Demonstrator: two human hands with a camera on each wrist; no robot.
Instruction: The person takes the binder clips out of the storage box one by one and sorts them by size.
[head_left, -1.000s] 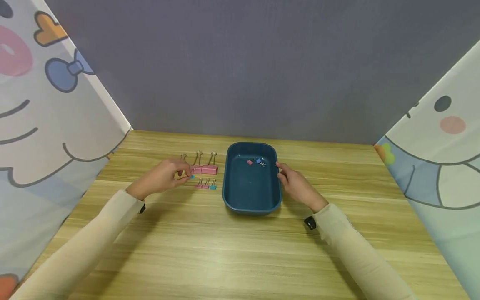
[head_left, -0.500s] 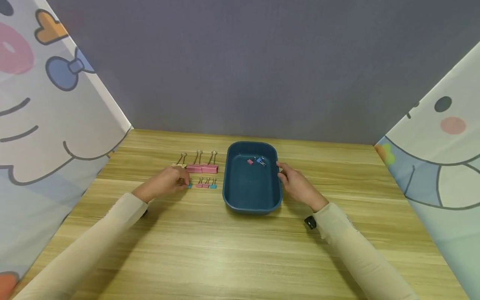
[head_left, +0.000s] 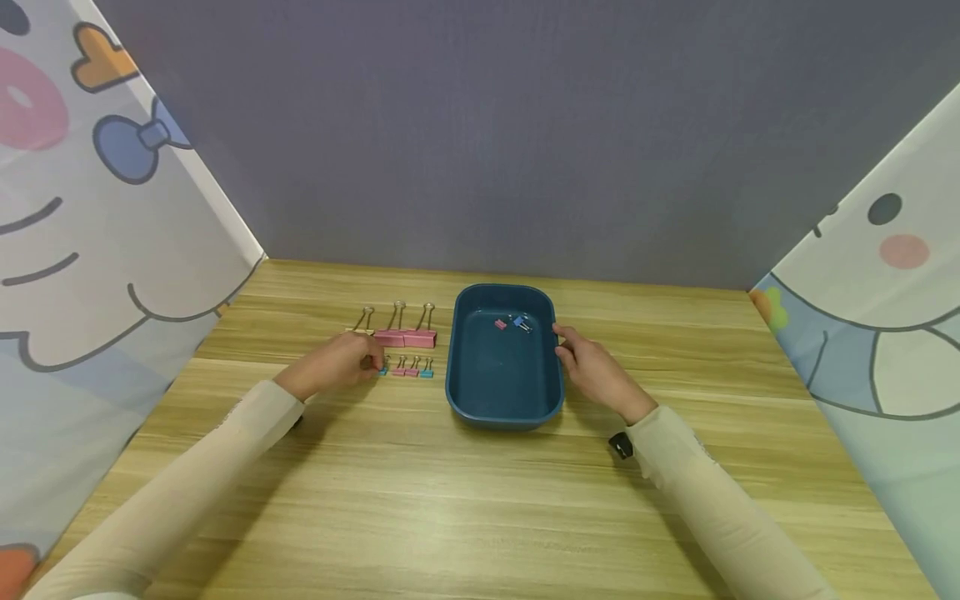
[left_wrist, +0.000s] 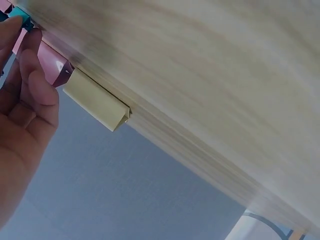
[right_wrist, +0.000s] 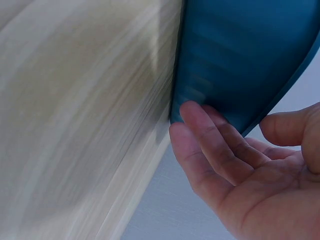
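My left hand [head_left: 341, 362] pinches a small blue binder clip [left_wrist: 21, 16] between thumb and finger, at the left end of a row of small clips on the table. To its right stand two small pink binder clips [head_left: 412, 372] and another small blue clip [head_left: 427, 374]. Behind them are two large pink binder clips [head_left: 420, 338] and a large yellow one [left_wrist: 97, 99], partly covered by my hand in the head view. My right hand [head_left: 596, 377] rests its fingers against the outer right wall of a dark blue bin [right_wrist: 240, 55], its thumb at the rim.
Inside the bin, toward the far end, lie a small pink clip [head_left: 500, 324] and a small blue clip [head_left: 519, 322]. The wooden table [head_left: 450, 517] ends at a grey panel [head_left: 495, 150] behind, with printed cloth at both sides.
My left hand has brought the small blue clip down toward me from near the large clips, to the row's left end, then shifted slightly right. The right hand and bin stay put.
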